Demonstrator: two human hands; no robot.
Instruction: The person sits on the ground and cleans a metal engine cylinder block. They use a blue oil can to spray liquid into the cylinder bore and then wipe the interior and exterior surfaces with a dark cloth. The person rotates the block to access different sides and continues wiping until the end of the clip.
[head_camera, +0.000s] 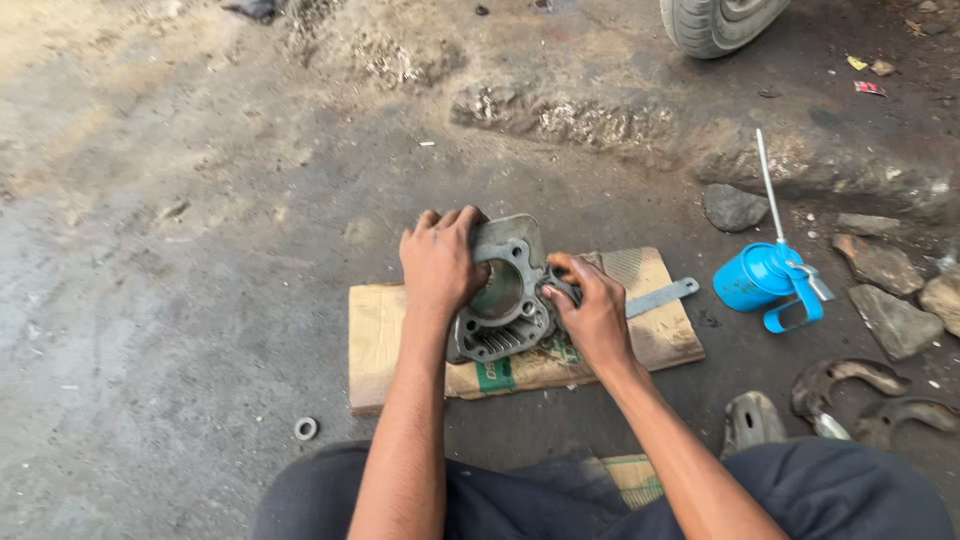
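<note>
One engine cylinder (505, 295) gripped by left hand (440, 262), right hand (592, 312) closed on one flat scraper (655, 297), one cardboard sheet (390, 340)

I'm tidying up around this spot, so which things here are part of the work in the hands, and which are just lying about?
In use:
- left hand gripping the grey engine cylinder
- right hand at the cylinder's side
- flat metal tool by the right hand
- cardboard sheet underneath

Lying about:
- blue oil can
- washer
- stones
- curved brake shoes
- tyre
</note>
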